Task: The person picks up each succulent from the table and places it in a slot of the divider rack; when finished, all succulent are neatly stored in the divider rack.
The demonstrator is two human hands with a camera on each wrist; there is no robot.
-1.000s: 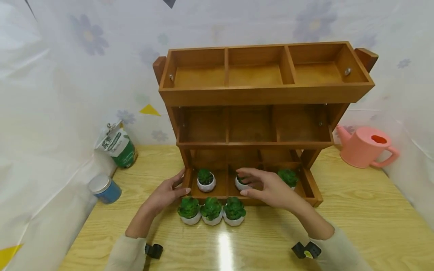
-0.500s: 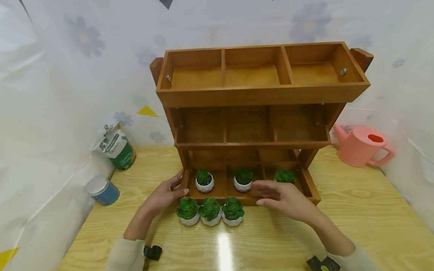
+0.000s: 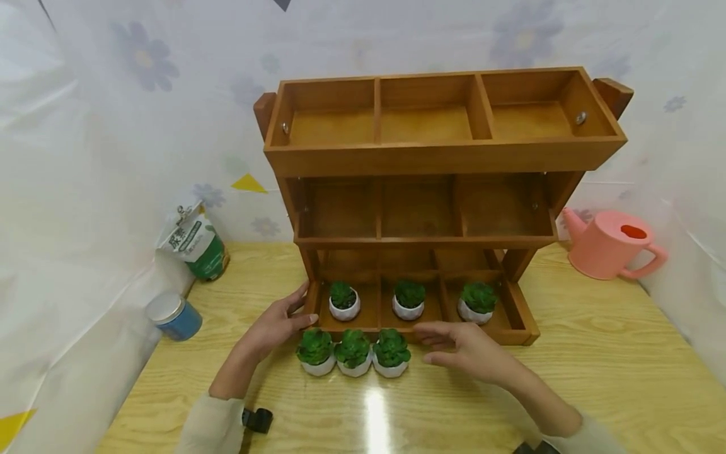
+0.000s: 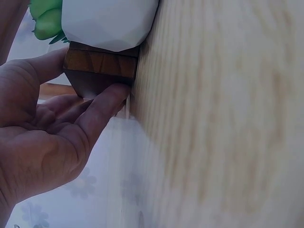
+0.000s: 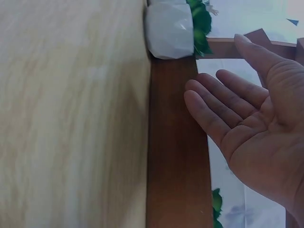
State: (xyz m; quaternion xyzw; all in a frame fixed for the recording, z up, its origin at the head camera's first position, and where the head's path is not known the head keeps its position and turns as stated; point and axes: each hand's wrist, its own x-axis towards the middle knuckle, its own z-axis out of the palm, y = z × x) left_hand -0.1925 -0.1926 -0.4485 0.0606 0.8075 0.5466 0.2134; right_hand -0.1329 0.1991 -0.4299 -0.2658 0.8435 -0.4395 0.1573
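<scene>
The left hand (image 3: 276, 325) grips the rack (image 3: 442, 161); the right hand (image 3: 473, 354), fingers extended, could topple the rightmost front plant (image 3: 391, 352) by brushing it.

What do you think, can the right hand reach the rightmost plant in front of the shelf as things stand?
Probably yes. The right hand looks empty and near the rightmost front plant, with nothing visible between them; the neighbouring plant stands on its far side.
</scene>
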